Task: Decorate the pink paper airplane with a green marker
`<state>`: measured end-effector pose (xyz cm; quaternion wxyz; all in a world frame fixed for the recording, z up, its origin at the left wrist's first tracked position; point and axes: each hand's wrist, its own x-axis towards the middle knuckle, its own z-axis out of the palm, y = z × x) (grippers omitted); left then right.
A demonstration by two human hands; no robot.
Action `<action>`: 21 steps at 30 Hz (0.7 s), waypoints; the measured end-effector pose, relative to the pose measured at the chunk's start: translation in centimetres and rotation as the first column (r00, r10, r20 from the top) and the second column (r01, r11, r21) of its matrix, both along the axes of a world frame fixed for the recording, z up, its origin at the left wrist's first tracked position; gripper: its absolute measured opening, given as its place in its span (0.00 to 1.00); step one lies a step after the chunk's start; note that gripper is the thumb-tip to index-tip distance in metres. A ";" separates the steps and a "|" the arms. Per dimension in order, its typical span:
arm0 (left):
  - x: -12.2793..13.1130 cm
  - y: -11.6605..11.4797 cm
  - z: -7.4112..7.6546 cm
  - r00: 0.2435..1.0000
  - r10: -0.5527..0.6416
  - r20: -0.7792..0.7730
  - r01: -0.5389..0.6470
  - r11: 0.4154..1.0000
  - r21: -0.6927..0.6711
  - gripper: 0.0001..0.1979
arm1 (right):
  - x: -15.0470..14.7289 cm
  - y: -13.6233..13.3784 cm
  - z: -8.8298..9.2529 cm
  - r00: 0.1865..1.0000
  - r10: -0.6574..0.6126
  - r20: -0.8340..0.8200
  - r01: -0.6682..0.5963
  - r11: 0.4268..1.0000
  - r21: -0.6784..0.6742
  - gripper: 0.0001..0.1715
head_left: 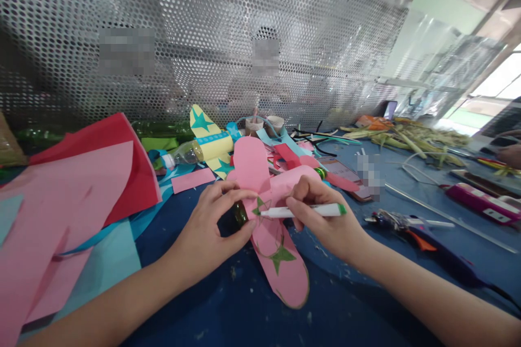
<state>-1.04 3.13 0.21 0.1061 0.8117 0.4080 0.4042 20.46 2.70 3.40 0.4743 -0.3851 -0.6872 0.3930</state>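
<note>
Head view: right hand (339,232) pinches marker (330,210); left hand (211,223) loosely clasps pink paper (250,162), whose stillness should keep the star (258,207) neat.

Pink is shown by the paper wings (249,160) and body (293,180). The near wing is marked with a green star (283,257); a smaller star (258,206) is partly filled in green. Marker (303,211): white barrel, ended in green. Second bottle plane (220,146): wrapped in pale yellow, patterned with teal stars, banded in blue. Table (183,303): dark blue, pale-flecked. Glue gun (450,259): navy, set off by an orange trigger (421,240). Metal screen (203,16): silver-grey, patterned throughout with round holes.
</note>
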 end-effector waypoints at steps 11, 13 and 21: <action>0.0 0.0 0.0 1.000 -0.011 -0.005 0.011 1.000 0.012 0.14 | 0.0 0.0 0.1 1.000 0.001 -0.009 -0.001 1.000 0.007 0.15; 0.0 0.0 0.0 1.000 -0.014 -0.004 0.014 1.000 0.007 0.14 | 0.0 0.0 0.0 1.000 0.002 -0.006 -0.002 1.000 -0.001 0.15; -0.4 0.0 0.1 0.998 -0.061 -0.027 0.061 0.998 -0.013 0.15 | 0.1 0.1 -0.1 1.000 -0.001 -0.015 0.001 1.000 0.021 0.14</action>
